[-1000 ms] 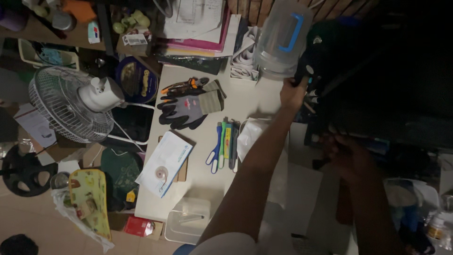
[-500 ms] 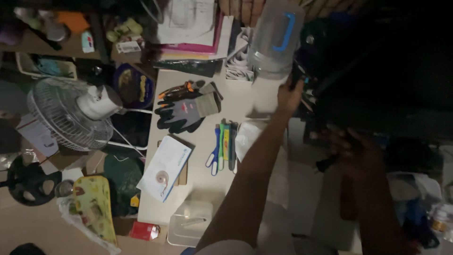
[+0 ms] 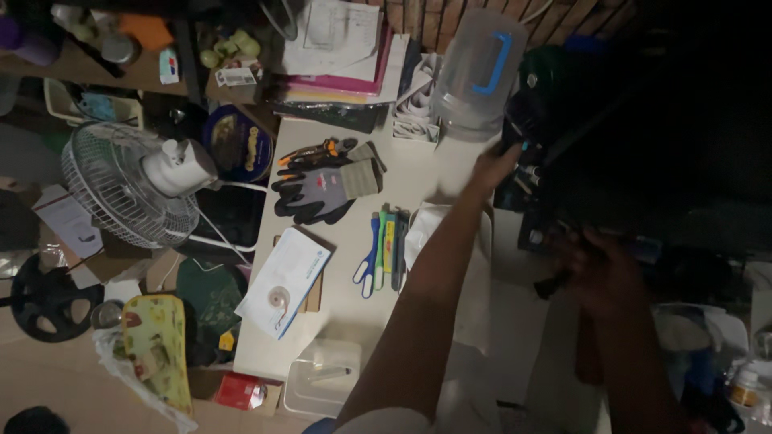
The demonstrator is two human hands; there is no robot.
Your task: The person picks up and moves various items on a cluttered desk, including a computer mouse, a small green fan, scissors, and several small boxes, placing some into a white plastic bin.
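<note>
Dark gear is reached for at the far right of the bench [image 3: 354, 313].
Left hand [image 3: 492, 165] is spread against it, grip uncertain; right hand [image 3: 599, 269] is closed on something dark.

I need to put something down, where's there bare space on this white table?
Bare tabletop lies between the white envelope and the clear lidded box. A smaller patch sits between the grey gloves and the left hand. Around the scissors and cutters it is crowded.
</note>
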